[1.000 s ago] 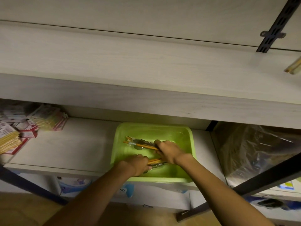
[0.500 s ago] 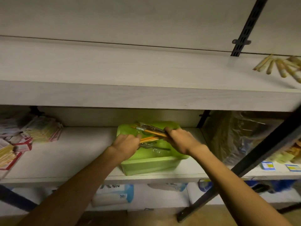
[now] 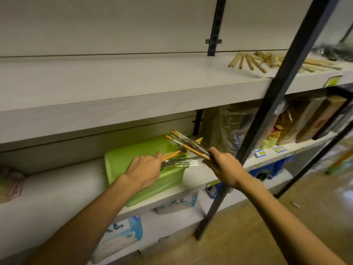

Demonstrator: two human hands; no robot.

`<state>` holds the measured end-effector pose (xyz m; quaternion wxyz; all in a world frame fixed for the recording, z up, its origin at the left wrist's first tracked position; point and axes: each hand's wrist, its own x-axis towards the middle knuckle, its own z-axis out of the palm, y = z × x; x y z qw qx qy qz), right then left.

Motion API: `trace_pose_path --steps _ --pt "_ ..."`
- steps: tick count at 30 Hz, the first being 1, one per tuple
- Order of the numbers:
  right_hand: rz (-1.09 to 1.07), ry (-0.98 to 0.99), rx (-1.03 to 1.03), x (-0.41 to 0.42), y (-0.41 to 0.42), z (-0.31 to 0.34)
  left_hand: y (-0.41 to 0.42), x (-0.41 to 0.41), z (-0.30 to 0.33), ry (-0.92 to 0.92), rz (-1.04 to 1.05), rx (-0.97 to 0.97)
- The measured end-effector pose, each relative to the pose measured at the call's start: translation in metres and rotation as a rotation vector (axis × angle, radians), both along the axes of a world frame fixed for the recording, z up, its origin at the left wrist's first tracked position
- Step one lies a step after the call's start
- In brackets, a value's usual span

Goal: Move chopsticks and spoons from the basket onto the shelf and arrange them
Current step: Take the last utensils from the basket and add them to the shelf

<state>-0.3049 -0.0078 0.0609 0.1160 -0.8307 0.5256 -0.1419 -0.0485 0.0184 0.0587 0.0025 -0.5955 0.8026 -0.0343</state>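
Note:
A lime-green plastic basket (image 3: 124,161) sits on the lower shelf. My left hand (image 3: 145,169) grips a wrapped chopsticks-and-spoon set (image 3: 178,162) just above the basket's right side. My right hand (image 3: 221,163) grips another wrapped set of orange chopsticks and a metal spoon (image 3: 186,143), lifted over the basket's right end and pointing up-left. The two sets cross each other. The white upper shelf (image 3: 133,83) holds several chopstick sets (image 3: 252,61) at its far right.
A black diagonal metal post (image 3: 267,104) stands right of my right hand. Wrapped packages (image 3: 229,127) fill the lower shelf's right part. Packets (image 3: 11,182) lie at its far left. Tissue packs (image 3: 122,234) sit below. A black wall bracket (image 3: 214,35) rises behind the upper shelf.
Both hands have lifted their sets out of the basket and moved right. The view has swung right, bringing the upper shelf's chopstick pile into sight.

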Motion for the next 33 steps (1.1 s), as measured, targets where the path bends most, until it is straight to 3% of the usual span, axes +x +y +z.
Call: trace_pose_path --steps 8,16,24,33 --pt "-0.086 -0.06 -0.054 -0.093 0.031 0.006 0.005 -0.094 -0.001 -0.012 -0.119 0.044" --pt "-0.213 -0.066 -0.062 -0.261 0.05 0.014 -0.001 -0.251 0.006 0.025 -0.185 0.091" --pt "-0.297 -0.101 -0.214 -0.431 0.04 0.064 -0.035 -0.403 0.055 0.038 -0.256 -0.101" --pt "-0.271 -0.194 -0.343 -0.507 -0.035 0.14 -0.103 -0.473 0.153 0.043 -0.203 -0.272"
